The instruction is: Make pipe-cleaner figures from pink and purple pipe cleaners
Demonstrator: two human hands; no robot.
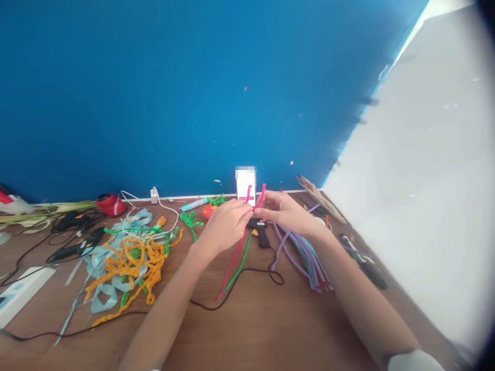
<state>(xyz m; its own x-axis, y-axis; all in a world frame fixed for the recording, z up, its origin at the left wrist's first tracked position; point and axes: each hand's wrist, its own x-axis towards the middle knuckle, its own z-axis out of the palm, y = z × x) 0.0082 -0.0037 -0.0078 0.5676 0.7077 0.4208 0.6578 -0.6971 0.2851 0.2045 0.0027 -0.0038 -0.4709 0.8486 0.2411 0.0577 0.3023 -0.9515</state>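
Note:
Both hands meet at the middle of the view, above the table. My left hand (233, 219) pinches a pink pipe cleaner (261, 197), whose two bent ends stick up past the fingers. From the right, my right hand (284, 210) grips the same pipe cleaner between thumb and fingers. Below the hands, a long red strand (234, 263) and a green pipe cleaner (244, 260) slant down to the tabletop. Just under my right hand lies a black glue gun (263, 237). Behind the hands a phone (246, 180) with a lit screen leans on the blue wall.
Orange pipe cleaners (143, 257) and pale blue ribbon (101, 260) lie tangled at left. Purple pipe cleaners (303, 252) are bundled at right. A black cord (216, 307) crosses the table (263, 330). A white power strip (27, 293) sits far left, and a dark-handled tool (373, 273) lies far right.

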